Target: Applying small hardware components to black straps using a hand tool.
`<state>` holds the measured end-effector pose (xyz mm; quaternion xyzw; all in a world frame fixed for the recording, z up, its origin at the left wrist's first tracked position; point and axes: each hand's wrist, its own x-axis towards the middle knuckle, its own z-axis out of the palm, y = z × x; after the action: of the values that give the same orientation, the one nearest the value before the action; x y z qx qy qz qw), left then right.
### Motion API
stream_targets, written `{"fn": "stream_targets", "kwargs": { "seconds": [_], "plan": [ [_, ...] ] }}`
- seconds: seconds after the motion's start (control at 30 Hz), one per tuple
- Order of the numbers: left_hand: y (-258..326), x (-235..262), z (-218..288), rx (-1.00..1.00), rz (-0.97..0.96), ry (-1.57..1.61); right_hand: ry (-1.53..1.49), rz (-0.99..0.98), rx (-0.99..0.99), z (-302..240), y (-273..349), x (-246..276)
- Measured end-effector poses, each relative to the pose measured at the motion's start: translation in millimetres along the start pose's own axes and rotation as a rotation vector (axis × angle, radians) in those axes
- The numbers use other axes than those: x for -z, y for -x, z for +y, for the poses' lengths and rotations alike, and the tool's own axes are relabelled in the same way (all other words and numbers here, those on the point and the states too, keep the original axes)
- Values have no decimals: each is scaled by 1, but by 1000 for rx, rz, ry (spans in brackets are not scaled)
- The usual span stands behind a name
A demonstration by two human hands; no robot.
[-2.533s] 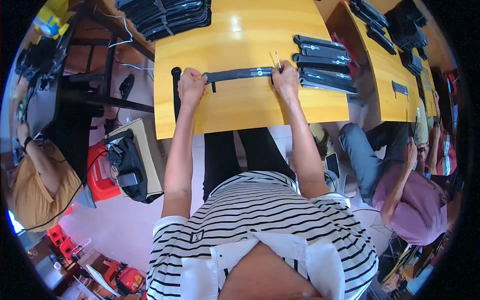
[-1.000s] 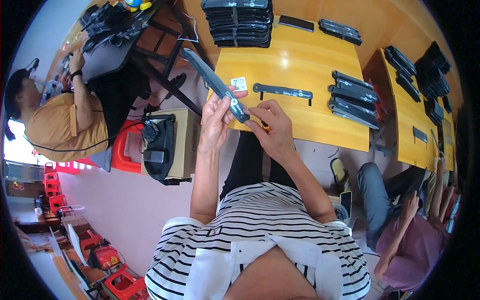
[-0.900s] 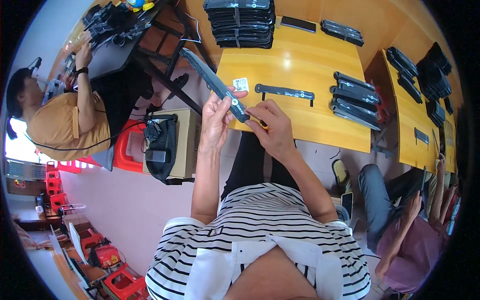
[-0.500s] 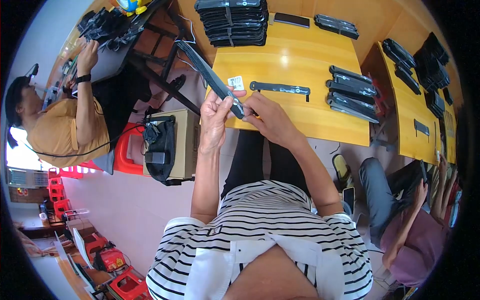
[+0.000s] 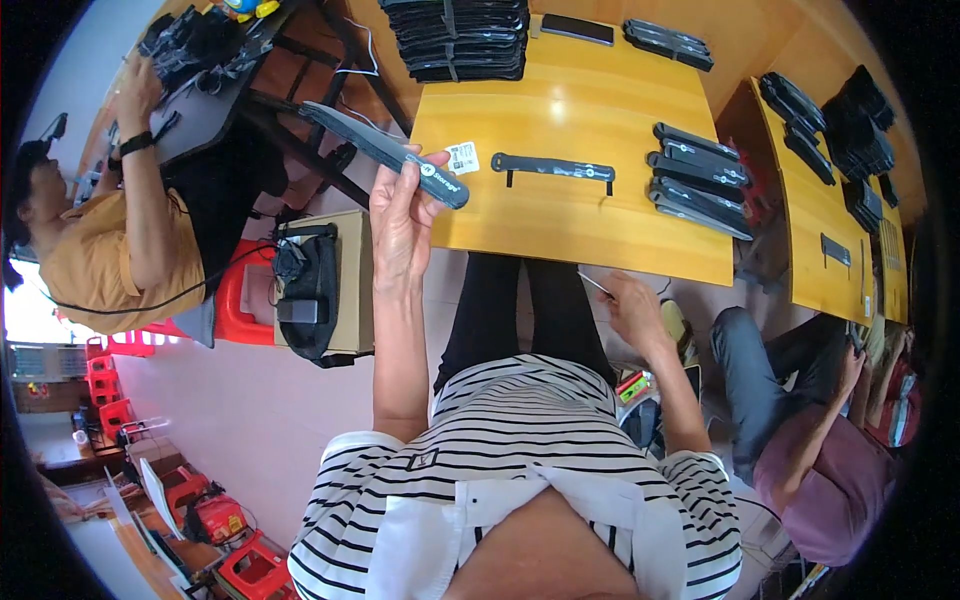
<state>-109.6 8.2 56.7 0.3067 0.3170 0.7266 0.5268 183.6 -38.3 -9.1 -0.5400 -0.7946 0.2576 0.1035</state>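
Observation:
My left hand (image 5: 402, 220) is closed round one end of a long flat black fabric strap (image 5: 365, 143) with pale lettering, raised over the table's left edge. Its far end points up and left. Beside that hand, a small white label (image 5: 463, 158) shows above the table. My right hand (image 5: 637, 312) is below the table's front edge, its fingers pinching a thin, pale rod-like tool (image 5: 597, 286) with a dark tip. Another black strap (image 5: 553, 168), with two short tabs hanging from it, lies flat in the middle of the yellow table (image 5: 560, 235).
Several black straps (image 5: 703, 170) lie at the table's right. A tall bundled stack (image 5: 455, 50), a dark phone (image 5: 577, 30) and a tied bundle (image 5: 668, 45) are along the back. Co-workers sit left and right; a cardboard box (image 5: 355, 285) stands at the left.
My right hand has left the strap's end and moved down and right, below the table edge, where a thin tool now shows in it. My left hand has shifted left with the strap.

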Motion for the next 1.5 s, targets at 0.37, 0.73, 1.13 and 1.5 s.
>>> {"fn": "stream_targets", "kwargs": {
  "seconds": [0.37,0.73,1.13,1.5],
  "plan": [
    [11,-14,-21,156,-63,-43,-399,311,-44,-13,6,16],
    [3,1,-37,219,-85,-220,-117,810,-180,51,-116,-9],
    [-60,-33,-177,556,-341,-505,60,719,-359,54,-148,-20],
    [-70,-32,-192,539,-278,-581,-60,698,-175,37,-112,-8]
  ]
}}
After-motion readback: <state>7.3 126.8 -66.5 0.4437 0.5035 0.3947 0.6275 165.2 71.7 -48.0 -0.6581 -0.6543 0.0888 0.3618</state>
